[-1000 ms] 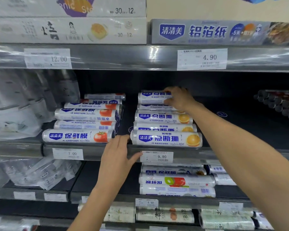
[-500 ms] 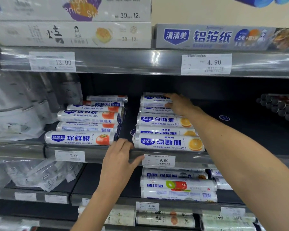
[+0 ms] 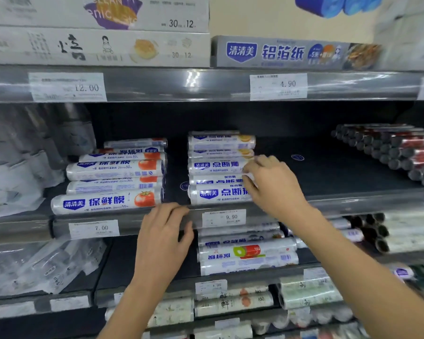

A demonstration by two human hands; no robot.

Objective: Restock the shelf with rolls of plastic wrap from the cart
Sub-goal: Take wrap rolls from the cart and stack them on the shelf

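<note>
My right grip [image 3: 272, 184] sits at the right-hand ends of the orange-label rolls [image 3: 216, 165], fingers bent against the front two. My knuckles hide the contact, so I cannot tell whether it is closed round one or only nudging them. My left grip [image 3: 164, 231] holds no roll. It rests on the shelf lip [image 3: 132, 222], below and left of the right grip, with its fingers laid over the edge and the thumb spread on the front strip. The plastic wrap lies just left of my right grip, piled several deep, and the front roll [image 3: 216, 193] lies against the lip. The cart is out of view.

These rolls are round, film-slick and loosely piled. I judge that a push at one end alone could swing a roll askew and tip the front one over the low lip, down past my left grip. Too hard a shove could slide them into the tomato-label rolls [image 3: 108, 201] further left. Drawing a lower roll out could bring the upper ones tumbling forward onto my fingers.
</note>
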